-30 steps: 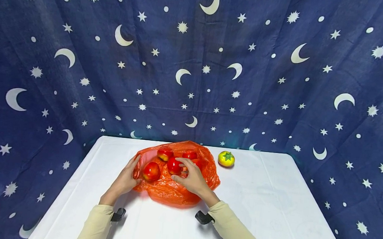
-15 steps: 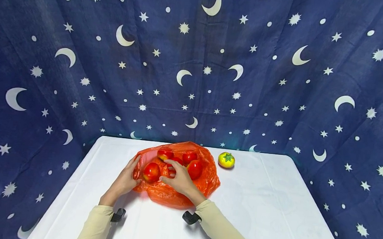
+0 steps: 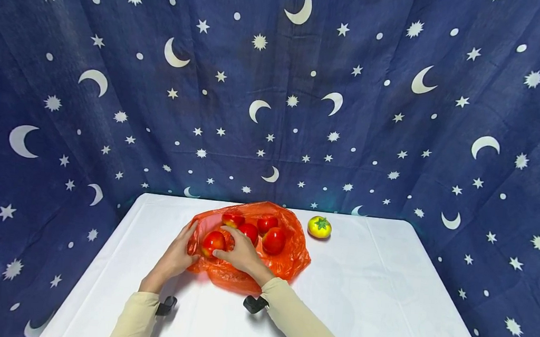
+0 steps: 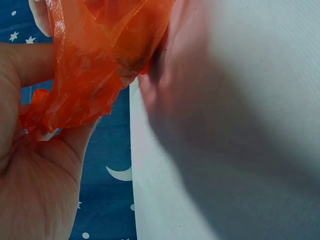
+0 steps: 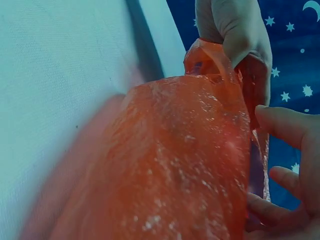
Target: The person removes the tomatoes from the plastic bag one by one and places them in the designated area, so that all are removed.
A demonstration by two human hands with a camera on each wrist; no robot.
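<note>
An orange-red plastic bag [image 3: 237, 278] lies spread on the table with its mouth open, several red apples [image 3: 274, 241] showing inside it. My left hand [image 3: 176, 255] holds the bag's left rim; in the left wrist view the crumpled film [image 4: 100, 65] runs between its thumb and fingers. Over the bag, my right hand [image 3: 244, 254] reaches toward the leftmost apple [image 3: 212, 242], fingers spread and thumb overlapping that apple from the camera. Whether it touches the apple cannot be told. In the right wrist view its fingers [image 5: 285, 125] stand apart beside the bag wall.
A yellow fruit with a green star-shaped calyx [image 3: 319, 227] sits on the table to the right of the bag. The white-covered table [image 3: 384, 294] ends at a dark blue curtain [image 3: 372, 134] with moons and stars. Both wrists carry small black cameras [image 3: 254, 304].
My right hand has moved left across the bag, from the middle apples to the leftmost one, uncovering the apples on the right. The left hand has kept its place on the rim.
</note>
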